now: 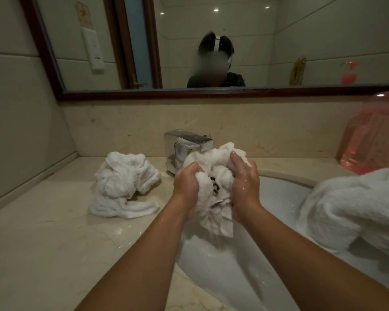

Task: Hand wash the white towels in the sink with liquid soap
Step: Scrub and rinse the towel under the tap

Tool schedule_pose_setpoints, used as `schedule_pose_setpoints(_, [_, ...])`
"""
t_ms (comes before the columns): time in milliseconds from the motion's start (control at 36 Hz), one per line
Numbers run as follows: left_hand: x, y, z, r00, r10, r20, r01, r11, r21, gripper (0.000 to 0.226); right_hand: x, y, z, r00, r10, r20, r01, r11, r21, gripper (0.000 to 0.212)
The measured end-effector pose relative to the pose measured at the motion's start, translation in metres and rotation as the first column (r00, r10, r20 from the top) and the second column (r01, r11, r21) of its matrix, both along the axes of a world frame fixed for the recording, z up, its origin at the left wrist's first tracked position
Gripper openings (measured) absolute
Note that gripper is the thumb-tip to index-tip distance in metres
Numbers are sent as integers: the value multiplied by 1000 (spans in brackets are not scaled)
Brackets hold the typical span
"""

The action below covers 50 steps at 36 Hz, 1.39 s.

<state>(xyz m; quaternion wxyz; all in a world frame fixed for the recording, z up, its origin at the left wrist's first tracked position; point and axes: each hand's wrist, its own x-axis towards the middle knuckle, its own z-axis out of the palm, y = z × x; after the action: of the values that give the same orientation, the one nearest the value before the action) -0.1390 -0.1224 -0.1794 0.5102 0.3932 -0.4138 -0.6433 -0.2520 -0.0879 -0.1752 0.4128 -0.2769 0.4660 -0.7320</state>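
Note:
A wet white towel (213,173) with dark embroidery is bunched up above the white sink (276,198), just in front of the chrome faucet (184,144). My left hand (186,185) grips its left side and my right hand (245,187) grips its right side, fingers curled into the cloth. Water streams from the towel's lower end into the basin. A second white towel (124,185) lies crumpled on the counter to the left. A third white towel (355,207) hangs over the sink's right rim.
A beige marble counter (43,243) surrounds the sink, with a backsplash and a wood-framed mirror (211,93) behind. A pink translucent plastic bag (373,140) stands at the back right. A tiled wall closes the left side.

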Motion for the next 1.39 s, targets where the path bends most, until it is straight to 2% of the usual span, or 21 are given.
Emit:
schedule_pose_setpoints(56, [3, 3, 4, 995, -38, -95, 45, 997, 69, 86, 0, -1, -2, 997, 73, -11, -73, 997, 9, 63])
schedule_pose_setpoints(111, [5, 9, 11, 988, -17, -152, 32, 995, 95, 85, 0, -3, -6, 989, 147, -11, -147, 988, 37, 47])
schedule_pose_setpoints(222, [5, 12, 14, 974, -46, -224, 67, 994, 86, 60, 1, -6, -8, 976, 215, 22, -216, 974, 68, 71])
schedule_pose_setpoints(306, [4, 11, 11, 973, -92, -211, 104, 994, 46, 60, -1, -6, -7, 976, 215, 12, -216, 974, 62, 70])
schedule_pose_setpoints(389, [-3, 7, 7, 982, -74, -173, 78, 997, 17, 65, -4, -5, -4, 980, 197, -2, -197, 978, 68, 63])
schedule_pose_setpoints(444, [-7, 2, 4, 978, -96, -187, 99, 995, 6, 70, -6, -5, -4, 981, 192, -4, -192, 980, 61, 69])
schedule_pose_setpoints(556, [-9, -4, 0, 972, -123, -200, 129, 991, 19, 79, -3, -3, 0, 991, 128, -29, -128, 991, 32, 42])
schedule_pose_setpoints(639, [-9, -3, 1, 984, -66, -167, 75, 996, 48, 87, 2, -3, 0, 998, 46, -35, -44, 997, 57, 34])
schedule_pose_setpoints(722, [-12, -13, -7, 995, 26, -93, -16, 994, 105, 110, 7, -6, -3, 991, -24, -128, 38, 994, 106, 33])
schedule_pose_setpoints(806, [-11, -15, -10, 995, 93, -31, -89, 988, 125, 118, 7, -7, -2, 967, -58, -248, 90, 989, 120, 28])
schedule_pose_setpoints(861, [-11, -8, -4, 991, 132, 14, -133, 984, 119, 106, 7, -6, 1, 949, -63, -310, 110, 984, 139, 29])
schedule_pose_setpoints(1000, [-11, 2, 7, 961, 233, 153, -233, 972, -18, 49, 6, -4, 6, 925, -61, -376, 129, 979, 158, 30])
schedule_pose_setpoints(1083, [-11, 10, 13, 946, 269, 182, -271, 962, -15, 41, 4, -2, 8, 925, -38, -377, 107, 981, 164, 28])
schedule_pose_setpoints(1139, [-11, 13, 14, 945, 269, 184, -276, 961, 10, 53, 3, -2, 6, 926, -15, -377, 87, 981, 176, 26])
schedule_pose_setpoints(1222, [-12, 5, 3, 953, 262, 153, -277, 957, 87, 99, 2, -1, 3, 945, 10, -328, 59, 978, 201, 27])
schedule_pose_setpoints(1333, [-16, 1, 2, 957, 234, 173, -255, 960, 111, 104, 1, -1, 2, 976, -4, -216, 52, 974, 219, 34])
schedule_pose_setpoints(1389, [-19, -11, -7, 963, 218, 157, -238, 963, 123, 126, 1, -2, 2, 989, -64, -133, 92, 971, 222, 39])
